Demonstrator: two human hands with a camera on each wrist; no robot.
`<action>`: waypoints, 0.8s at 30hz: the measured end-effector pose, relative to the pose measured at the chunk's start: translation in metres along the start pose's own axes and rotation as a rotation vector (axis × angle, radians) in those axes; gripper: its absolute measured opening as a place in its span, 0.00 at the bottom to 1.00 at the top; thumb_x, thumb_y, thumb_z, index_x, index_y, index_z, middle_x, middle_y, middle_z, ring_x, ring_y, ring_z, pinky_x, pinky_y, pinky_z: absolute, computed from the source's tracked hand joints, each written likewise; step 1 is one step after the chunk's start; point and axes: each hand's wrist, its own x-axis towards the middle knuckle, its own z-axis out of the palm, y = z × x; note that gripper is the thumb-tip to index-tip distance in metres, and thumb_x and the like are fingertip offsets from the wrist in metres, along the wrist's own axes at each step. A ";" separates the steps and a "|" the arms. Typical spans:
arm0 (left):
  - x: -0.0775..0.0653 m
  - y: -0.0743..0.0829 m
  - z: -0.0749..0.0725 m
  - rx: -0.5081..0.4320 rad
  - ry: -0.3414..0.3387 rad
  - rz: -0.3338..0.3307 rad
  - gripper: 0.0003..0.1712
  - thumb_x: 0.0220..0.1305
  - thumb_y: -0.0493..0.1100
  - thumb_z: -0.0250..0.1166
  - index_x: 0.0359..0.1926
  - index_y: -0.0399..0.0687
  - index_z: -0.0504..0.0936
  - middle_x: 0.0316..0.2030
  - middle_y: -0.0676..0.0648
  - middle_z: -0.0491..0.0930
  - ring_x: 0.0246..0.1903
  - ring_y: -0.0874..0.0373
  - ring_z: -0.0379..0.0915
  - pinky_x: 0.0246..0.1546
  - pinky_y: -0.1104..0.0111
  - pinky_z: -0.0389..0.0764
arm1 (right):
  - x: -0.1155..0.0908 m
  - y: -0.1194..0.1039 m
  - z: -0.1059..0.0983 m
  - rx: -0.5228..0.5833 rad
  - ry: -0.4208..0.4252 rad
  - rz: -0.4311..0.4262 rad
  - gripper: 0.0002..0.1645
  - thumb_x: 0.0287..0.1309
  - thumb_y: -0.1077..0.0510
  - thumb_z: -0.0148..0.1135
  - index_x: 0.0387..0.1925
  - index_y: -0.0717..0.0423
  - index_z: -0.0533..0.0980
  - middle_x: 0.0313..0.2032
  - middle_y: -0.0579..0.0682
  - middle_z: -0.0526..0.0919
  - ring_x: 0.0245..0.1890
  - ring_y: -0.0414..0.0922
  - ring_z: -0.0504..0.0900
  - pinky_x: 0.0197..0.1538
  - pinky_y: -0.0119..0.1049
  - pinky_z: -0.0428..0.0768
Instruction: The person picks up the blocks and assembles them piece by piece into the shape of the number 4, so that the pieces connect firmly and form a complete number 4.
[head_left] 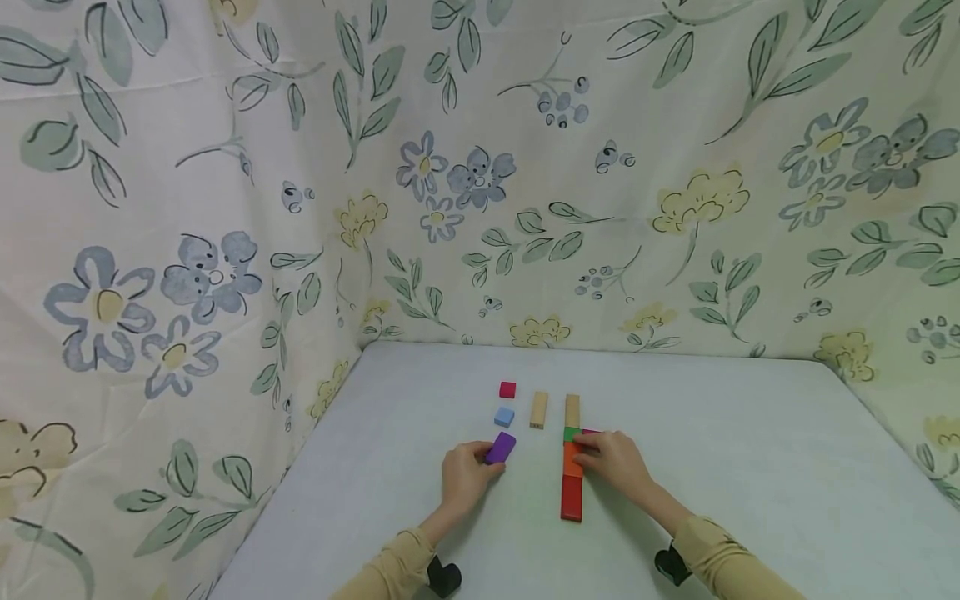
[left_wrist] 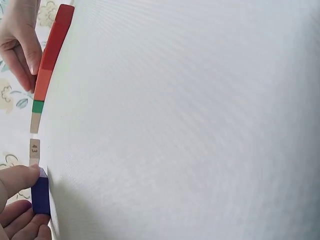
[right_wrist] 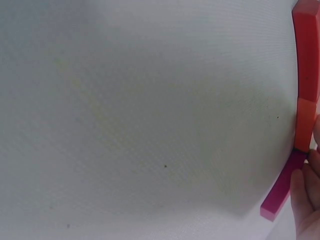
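Note:
My left hand pinches a purple block between thumb and fingers. In the left wrist view the purple block is by the thumb. My right hand touches a row of end-to-end blocks: a red block nearest me, an orange block, a green block and a plain wooden block farthest away. Beside the green block a magenta block juts right, largely hidden by the fingers in the head view. Whether those fingers pinch it or only press is unclear.
Left of the row lie a loose wooden block, a small light-blue block and a small red cube. They stand on a white table. Floral cloth hangs behind the table and along its left side.

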 end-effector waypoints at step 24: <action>0.003 0.011 -0.006 -0.089 -0.051 0.014 0.19 0.43 0.36 0.76 0.40 0.37 0.86 0.37 0.42 0.87 0.38 0.51 0.84 0.39 0.65 0.83 | 0.001 0.001 0.001 0.011 -0.007 -0.002 0.19 0.45 0.58 0.73 0.42 0.61 0.84 0.40 0.57 0.87 0.38 0.48 0.84 0.43 0.44 0.82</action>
